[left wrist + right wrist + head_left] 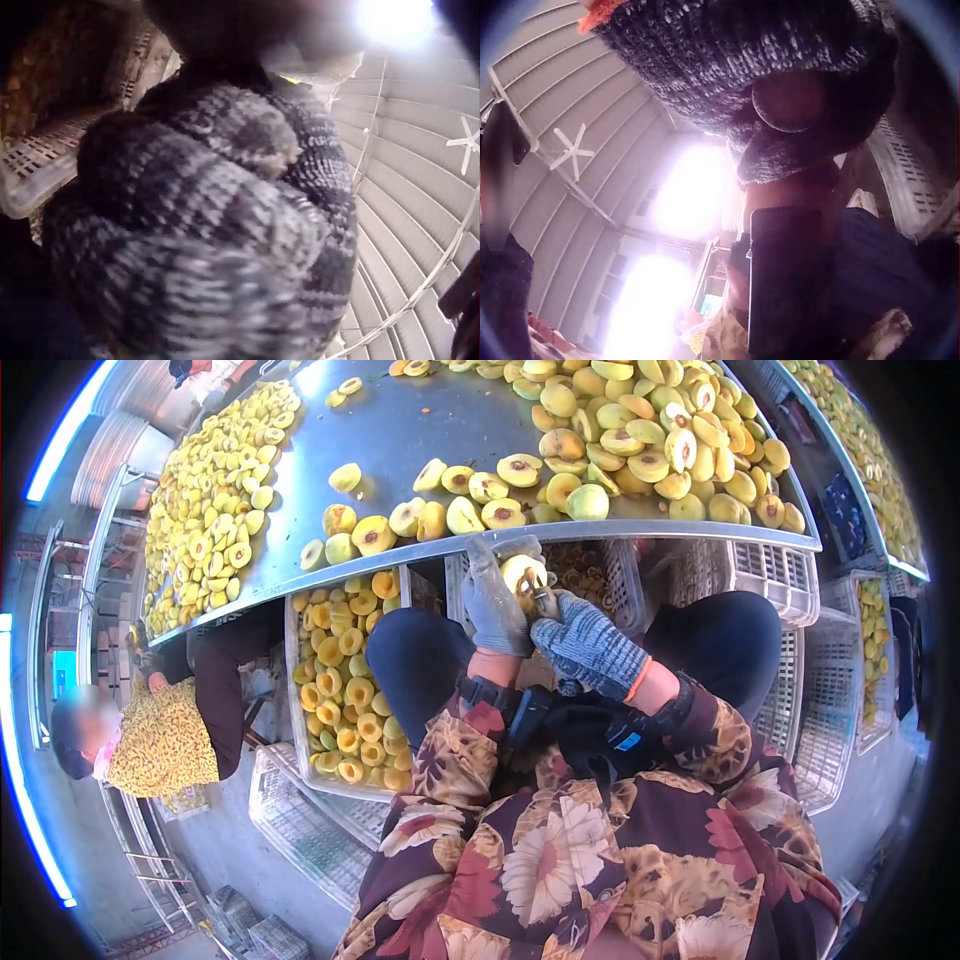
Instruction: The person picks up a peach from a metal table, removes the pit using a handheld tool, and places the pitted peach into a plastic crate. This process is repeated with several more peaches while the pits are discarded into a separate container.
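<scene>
Below the metal table's near edge, my left hand (497, 605) in a grey glove holds a yellow peach half (522, 570). My right hand (597, 647), in a striped knit glove with an orange cuff, grips a small pitting tool (546, 603). The metal end of this tool is at the cut face of the peach half, by the brown pit. In the right wrist view the round butt of the tool's handle (789, 101) shows within the glove. Curled knit-gloved fingers (202, 202) fill the left wrist view; the peach half is hidden there.
Peach halves (620, 440) heap on the metal table (400, 435). A crate of pitted halves (350, 680) stands left of my knees, and another crate (625, 585) sits under the table edge. More crates (770, 575) stand right. Another person (165, 735) sits at left.
</scene>
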A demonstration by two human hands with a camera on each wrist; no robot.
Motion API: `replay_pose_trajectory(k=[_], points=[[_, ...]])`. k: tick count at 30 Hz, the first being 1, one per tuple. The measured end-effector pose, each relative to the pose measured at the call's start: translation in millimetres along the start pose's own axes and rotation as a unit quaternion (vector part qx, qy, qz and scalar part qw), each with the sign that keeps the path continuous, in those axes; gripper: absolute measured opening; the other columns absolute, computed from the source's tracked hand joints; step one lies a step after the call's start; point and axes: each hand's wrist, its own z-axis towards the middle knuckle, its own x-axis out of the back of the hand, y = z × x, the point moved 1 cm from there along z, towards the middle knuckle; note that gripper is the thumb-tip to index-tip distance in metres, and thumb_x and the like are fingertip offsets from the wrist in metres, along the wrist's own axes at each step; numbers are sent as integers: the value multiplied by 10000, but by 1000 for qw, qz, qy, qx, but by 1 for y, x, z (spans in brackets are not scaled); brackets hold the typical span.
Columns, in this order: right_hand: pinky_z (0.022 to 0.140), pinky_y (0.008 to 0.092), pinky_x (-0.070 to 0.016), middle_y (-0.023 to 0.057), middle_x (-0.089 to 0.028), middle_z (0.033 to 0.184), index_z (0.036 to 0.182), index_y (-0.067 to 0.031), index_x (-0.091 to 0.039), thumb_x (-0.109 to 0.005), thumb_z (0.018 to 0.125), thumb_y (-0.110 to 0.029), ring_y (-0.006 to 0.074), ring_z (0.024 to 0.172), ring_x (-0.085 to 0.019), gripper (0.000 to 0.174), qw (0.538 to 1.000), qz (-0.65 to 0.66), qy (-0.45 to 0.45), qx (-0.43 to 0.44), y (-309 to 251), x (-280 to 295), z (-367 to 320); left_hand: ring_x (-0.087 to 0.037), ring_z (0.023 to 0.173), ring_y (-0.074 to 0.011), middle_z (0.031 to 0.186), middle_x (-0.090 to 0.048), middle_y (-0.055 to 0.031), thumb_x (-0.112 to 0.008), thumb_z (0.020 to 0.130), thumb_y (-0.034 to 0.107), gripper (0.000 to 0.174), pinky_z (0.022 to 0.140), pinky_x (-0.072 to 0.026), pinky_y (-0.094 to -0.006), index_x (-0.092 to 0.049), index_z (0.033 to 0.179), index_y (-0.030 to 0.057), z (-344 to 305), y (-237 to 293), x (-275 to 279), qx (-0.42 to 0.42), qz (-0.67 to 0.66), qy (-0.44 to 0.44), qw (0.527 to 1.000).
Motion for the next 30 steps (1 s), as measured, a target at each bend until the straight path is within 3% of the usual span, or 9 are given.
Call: replay_pose_trajectory(k=[1,4,7,10,16,20,22,24,30], points=[[719,453,-498,267,-614,864,1008,29,-546,-598,824,-273,432,833,-603,357,999,21,-9,-23,-1,-1,-1,-640,659,-215,830,-650,-137,-294,961,566,679,590,-552,-301,-595,976,-42,-1,2,0,-12,13,-6,1000],[711,440,-500,263,-618,855,986,41,-556,-608,820,-290,420,823,-610,374,977,-137,63,148,28,-8,13,-640,653,-207,813,-653,-146,-301,956,574,691,592,-555,-300,-597,952,-51,-2,11,-5,27,14,-10,999],[709,440,-497,267,-622,861,989,51,-565,-620,815,-303,416,835,-615,399,970,-146,53,187,36,-6,17,-643,641,-208,785,-654,-154,-314,948,585,708,571,-553,-298,-605,906,-59,-3,15,-6,49,-4,-31,998],[434,289,-423,55,-533,626,979,-13,-546,-556,864,-184,144,470,-531,206,986,-113,-1,123,35,-3,14,-644,617,-217,749,-652,-160,-335,941,588,707,548,-550,-298,-612,850,-56,0,24,-3,110,40,-83,990],[399,255,-395,0,-506,620,955,-25,-556,-559,879,-159,94,454,-476,154,981,135,-141,-7,22,8,3,-640,546,-249,694,-636,-181,-401,931,569,674,489,-548,-324,-602,795,-60,5,20,-2,135,52,-70,987],[408,196,-373,-23,-506,678,999,-33,-568,-507,926,-130,52,485,-466,136,952,11,-226,207,26,15,2,-646,549,-267,690,-631,-187,-424,918,575,672,464,-552,-357,-594,792,-63,6,10,-4,87,41,-60,994],[413,188,-369,-20,-511,690,1018,-27,-570,-488,937,-127,53,498,-474,152,946,129,-253,153,29,17,3,-649,557,-273,701,-630,-190,-434,913,579,667,464,-556,-369,-590,813,-62,7,8,-7,55,26,-47,997],[414,183,-365,-17,-509,689,1039,-21,-572,-477,944,-128,54,502,-477,171,837,460,-283,-86,35,21,-1,-647,554,-277,715,-631,-191,-443,907,581,654,466,-557,-368,-580,828,-54,5,9,-10,74,-21,-60,995],[357,165,-331,-34,-474,639,1020,-26,-566,-512,941,-158,30,461,-435,163,703,587,-342,-210,48,28,6,-641,538,-306,744,-631,-193,-478,889,582,593,442,-553,-393,-577,813,2,9,-2,-15,168,-84,-83,979]])
